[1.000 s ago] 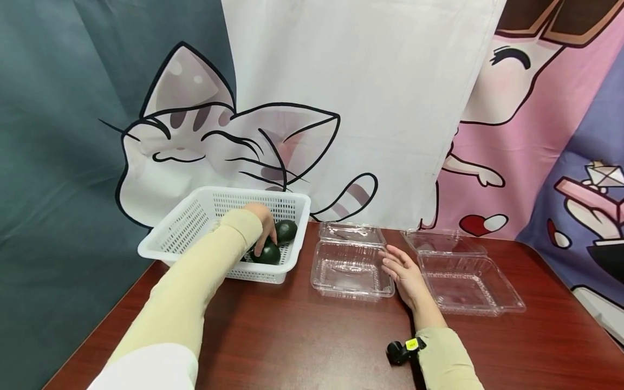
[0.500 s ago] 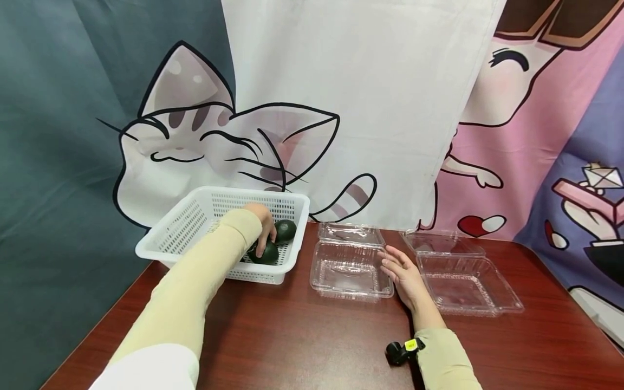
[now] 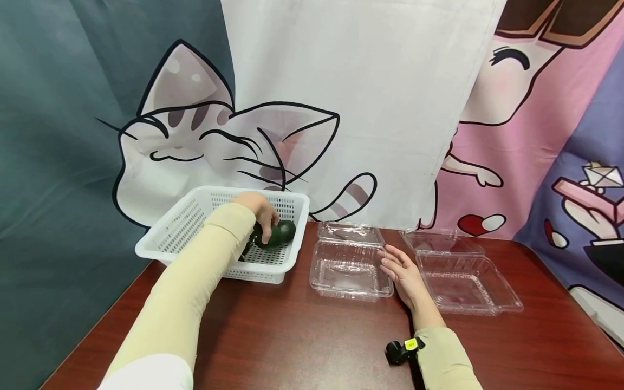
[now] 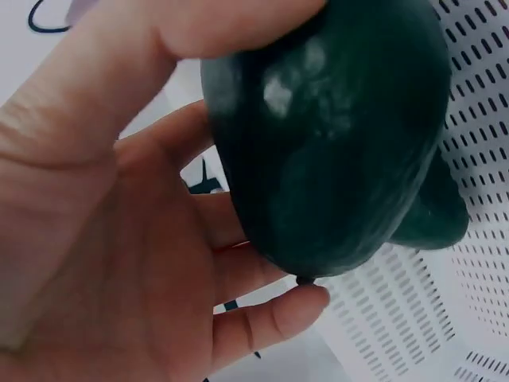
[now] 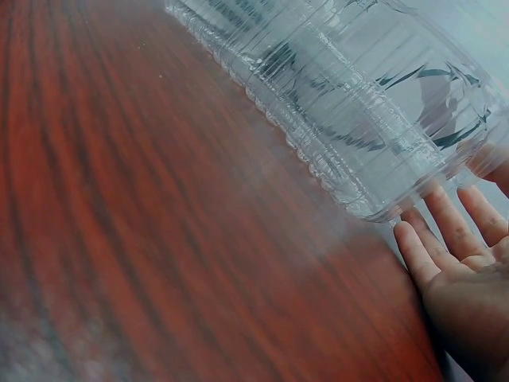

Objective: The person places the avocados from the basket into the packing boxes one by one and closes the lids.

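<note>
In the head view my left hand (image 3: 260, 212) is inside a white perforated basket (image 3: 292, 265) and holds a dark green avocado (image 4: 326, 151). The left wrist view shows the thumb over its upper side and the fingers curled behind it, the little finger by its stem end. Behind it lies a second avocado (image 3: 286, 231). More dark green shows beside the left hand, partly hidden by it. My right hand (image 3: 407, 279) rests its fairly straight fingers at the right rim of a clear, open-lidded plastic container (image 3: 348, 271). The right wrist view shows its fingertips (image 5: 403, 231) at the container's corner.
A second clear clamshell container (image 3: 465, 284) stands open on the right of the dark red-brown table (image 3: 302, 336). A cartoon-printed curtain (image 3: 380, 108) hangs right behind the table. A small black device (image 3: 398, 352) is strapped at my right wrist.
My left hand has risen slightly within the basket, and the avocado in its grip has moved up and back toward the second one. The right hand and both containers stay as they were.
</note>
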Demonstrator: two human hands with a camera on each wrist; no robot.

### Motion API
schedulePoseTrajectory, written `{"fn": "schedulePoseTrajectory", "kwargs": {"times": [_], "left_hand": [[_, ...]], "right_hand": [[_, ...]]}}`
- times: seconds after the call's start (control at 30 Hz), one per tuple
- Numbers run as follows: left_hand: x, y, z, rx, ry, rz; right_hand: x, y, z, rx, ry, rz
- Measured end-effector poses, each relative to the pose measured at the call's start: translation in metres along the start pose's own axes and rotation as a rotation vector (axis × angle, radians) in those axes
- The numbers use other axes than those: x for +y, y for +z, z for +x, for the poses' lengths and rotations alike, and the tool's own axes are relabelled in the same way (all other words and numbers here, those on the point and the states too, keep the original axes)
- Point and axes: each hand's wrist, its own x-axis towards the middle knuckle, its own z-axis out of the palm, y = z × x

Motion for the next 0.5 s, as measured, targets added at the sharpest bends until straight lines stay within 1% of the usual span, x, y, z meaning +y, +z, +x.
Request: {"fn": "schedulePoseTrajectory", "kwargs": {"times": [0.2,0.37,0.43,0.5], "left_hand": [[-0.012,0.001,-0.004,0.092,0.046,-0.107],[-0.017,0.002,-0.008,0.177,0.148,-0.266],[-0.018,0.002,-0.009,0.209,0.196,-0.304],[-0.018,0.002,-0.010,0.248,0.222,-0.312]], "right_hand": [[-0.001,-0.001,-0.001,-0.008,-0.002,-0.001],[-0.002,0.000,-0.002,-0.018,-0.005,-0.001],[-0.003,0.001,-0.002,-0.016,-0.010,0.001],[-0.003,0.001,-0.002,-0.017,-0.012,0.003]]}}
